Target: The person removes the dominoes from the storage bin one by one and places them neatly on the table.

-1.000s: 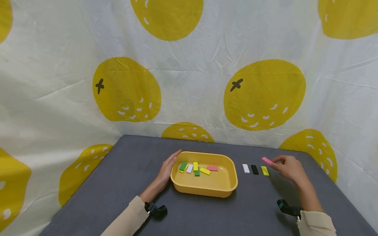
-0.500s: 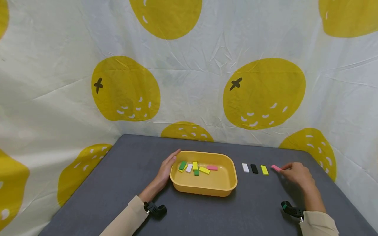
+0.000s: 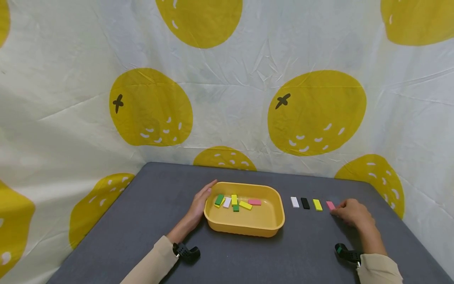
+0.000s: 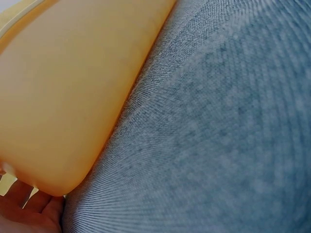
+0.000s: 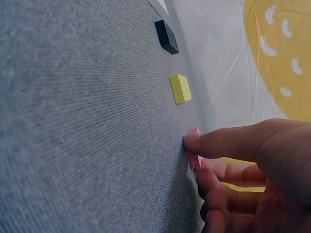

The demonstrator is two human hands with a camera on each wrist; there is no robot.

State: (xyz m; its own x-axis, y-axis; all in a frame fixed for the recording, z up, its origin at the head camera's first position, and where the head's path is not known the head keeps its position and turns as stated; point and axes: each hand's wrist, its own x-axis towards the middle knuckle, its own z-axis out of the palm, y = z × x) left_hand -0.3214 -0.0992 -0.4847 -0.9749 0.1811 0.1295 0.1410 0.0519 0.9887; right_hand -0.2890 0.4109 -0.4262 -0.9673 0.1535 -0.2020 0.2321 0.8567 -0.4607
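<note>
My right hand (image 3: 352,213) pinches a pink rectangular block (image 3: 330,206) at the right end of a row on the table. In the right wrist view, the thumb lies on one side of that pink block (image 5: 194,160) and the fingers are close by its lower end. Left of it in the row lie a yellow block (image 3: 317,204), a black block (image 3: 305,203) and a white block (image 3: 294,202), spaced apart. My left hand (image 3: 198,205) rests with extended fingers against the left side of a yellow plastic bin (image 3: 244,228); the left wrist view shows fingers (image 4: 36,201) at its lower corner.
Inside the bin, several more blocks lie loosely: green blocks (image 3: 219,199), a white block (image 3: 227,202), yellow blocks (image 3: 246,205) and a pink block (image 3: 254,202). The dark grey tabletop (image 3: 248,260) ends at a fruit-print curtain (image 3: 227,114).
My right hand has brought the pink block down and slightly right, laying it beside the yellow one and turning it in line with the row. The left hand stays at the bin.
</note>
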